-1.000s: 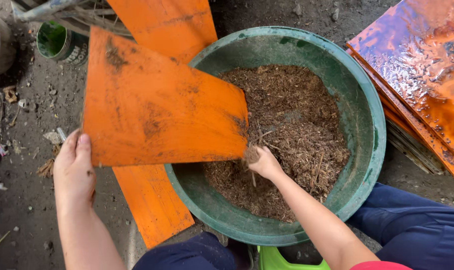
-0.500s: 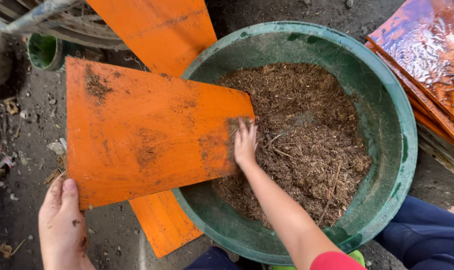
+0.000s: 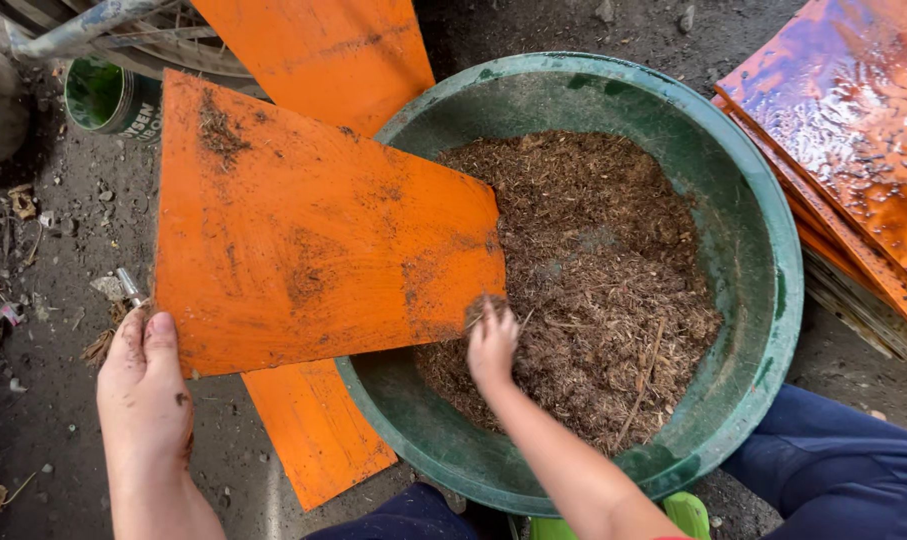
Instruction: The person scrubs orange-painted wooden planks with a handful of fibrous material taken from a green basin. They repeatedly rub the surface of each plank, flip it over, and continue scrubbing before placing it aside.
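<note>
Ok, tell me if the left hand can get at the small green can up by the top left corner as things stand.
Probably not: the left hand grips the orange board's lower corner, and the green can sits beyond the board's far end.

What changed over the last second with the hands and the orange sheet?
The right hand slid from the mulch to the orange sheet's lower corner, rubbing debris on it. The left hand stays at the sheet's left edge, and the green basin is unmoved.

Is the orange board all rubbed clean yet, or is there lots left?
Partly. Shiny wet orange sheets lie stacked on the right. The left hand props the orange board over the green tub; the right hand presses brown mulch against its lower edge. Dirty smears show across the board.
</note>
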